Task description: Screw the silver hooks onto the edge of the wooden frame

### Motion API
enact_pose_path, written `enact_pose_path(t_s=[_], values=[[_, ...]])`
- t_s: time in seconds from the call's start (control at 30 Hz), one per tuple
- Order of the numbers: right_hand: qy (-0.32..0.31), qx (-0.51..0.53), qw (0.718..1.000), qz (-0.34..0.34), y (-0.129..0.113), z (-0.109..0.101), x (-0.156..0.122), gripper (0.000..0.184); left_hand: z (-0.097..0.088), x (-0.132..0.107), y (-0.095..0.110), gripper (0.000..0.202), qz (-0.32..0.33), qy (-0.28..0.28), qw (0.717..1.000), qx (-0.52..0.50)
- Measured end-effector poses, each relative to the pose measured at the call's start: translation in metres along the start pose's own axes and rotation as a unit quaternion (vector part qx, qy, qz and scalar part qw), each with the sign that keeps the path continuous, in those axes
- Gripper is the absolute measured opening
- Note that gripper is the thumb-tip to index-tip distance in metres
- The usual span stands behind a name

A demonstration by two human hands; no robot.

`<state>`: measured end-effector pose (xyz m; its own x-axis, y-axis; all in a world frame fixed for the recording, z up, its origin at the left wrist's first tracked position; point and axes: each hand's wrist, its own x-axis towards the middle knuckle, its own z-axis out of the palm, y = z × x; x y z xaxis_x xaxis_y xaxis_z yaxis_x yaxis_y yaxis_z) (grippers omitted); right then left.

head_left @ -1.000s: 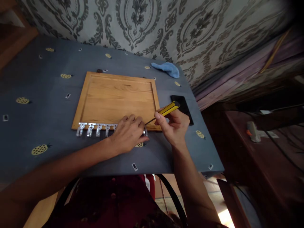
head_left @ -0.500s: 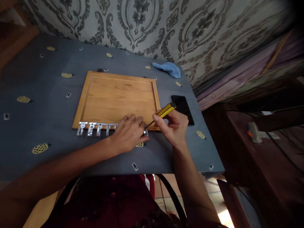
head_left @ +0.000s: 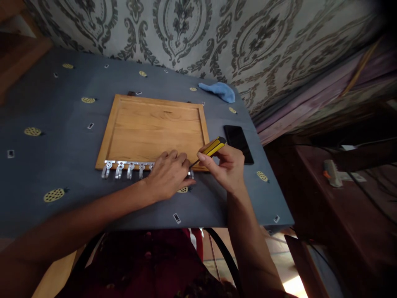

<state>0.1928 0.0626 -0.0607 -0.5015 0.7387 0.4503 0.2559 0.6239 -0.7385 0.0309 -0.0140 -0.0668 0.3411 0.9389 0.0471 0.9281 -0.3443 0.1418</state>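
A wooden panel lies flat on a table under a blue-grey cloth. A metal hook rail runs along the panel's near edge. My left hand rests on the rail's right part, fingers curled and pressing it down. My right hand is closed round a yellow-and-black screwdriver, whose shaft slants down left to the rail's right end beside my left fingers.
A black phone lies just right of the panel. A blue rag sits at the table's far right corner by the patterned wall. Dark wooden furniture with a small tool stands to the right.
The screwdriver handle has tipped slightly lower and leftward in my right hand. My left hand stays on the rail.
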Motion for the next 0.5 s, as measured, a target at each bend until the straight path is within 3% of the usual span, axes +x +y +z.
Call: enact_pose_path(t_s=[0.1,0.23,0.5], values=[[-0.038,0.097,0.993,0.057,-0.005,-0.006,0.0,0.012,-0.002,0.001,0.0,0.046,-0.001,-0.004,1.0,0.001],[-0.068,0.208,0.972,0.085,-0.008,-0.016,-0.001,0.022,-0.004,0.001,0.001,0.044,-0.005,-0.01,1.0,0.002],[-0.047,0.209,0.975,0.06,-0.004,-0.017,0.0,0.009,-0.002,0.001,0.001,0.046,-0.004,-0.011,1.0,0.012]])
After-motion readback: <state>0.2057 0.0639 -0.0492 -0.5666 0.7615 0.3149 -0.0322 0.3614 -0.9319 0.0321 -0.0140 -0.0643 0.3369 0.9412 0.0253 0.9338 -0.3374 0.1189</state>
